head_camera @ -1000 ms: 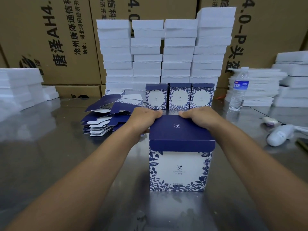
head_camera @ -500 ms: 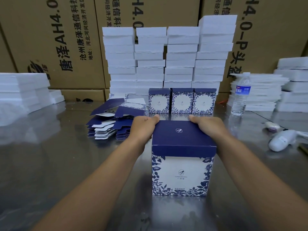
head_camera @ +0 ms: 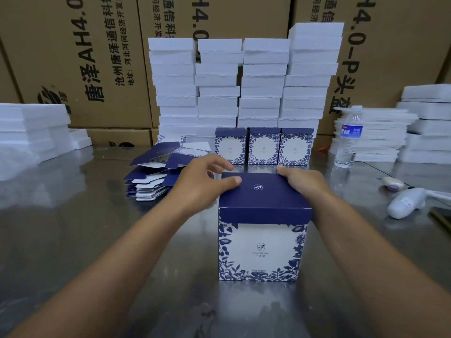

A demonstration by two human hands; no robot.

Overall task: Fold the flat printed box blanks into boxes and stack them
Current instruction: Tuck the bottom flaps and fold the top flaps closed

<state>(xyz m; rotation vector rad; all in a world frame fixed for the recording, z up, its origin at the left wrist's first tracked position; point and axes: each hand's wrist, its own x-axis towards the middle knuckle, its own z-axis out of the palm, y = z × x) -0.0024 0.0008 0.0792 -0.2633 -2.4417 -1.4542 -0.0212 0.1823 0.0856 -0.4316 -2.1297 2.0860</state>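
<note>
- Box (head_camera: 262,242): the left hand (head_camera: 202,181) has just loosened on its lid (head_camera: 266,193), fingers apart, only the thumb (head_camera: 231,181) resting.
- Right hand (head_camera: 302,184) curls over the far corner.
- It stands upright mid-table (head_camera: 73,240), seemingly closed and ready to join the finished boxes (head_camera: 263,148) behind.

Shiny metal desk (head_camera: 73,240), reflective. Front ctr: one folded box (head_camera: 261,250) upright, navy lid on top, blue-floral front. Behind it, well apart: three more boxes (head_camera: 263,148) in a row, side by side. Left of those: messy pile of flat blanks (head_camera: 151,181). Back ctr: four tall foam stacks (head_camera: 219,93), just behind the row. More white foam far left (head_camera: 29,128) & far right (head_camera: 427,123). Water bottle (head_camera: 347,140) upright by the right foam. Right edge: white handheld tool (head_camera: 405,203) lying down, small white item (head_camera: 393,184) just beyond it.
</note>
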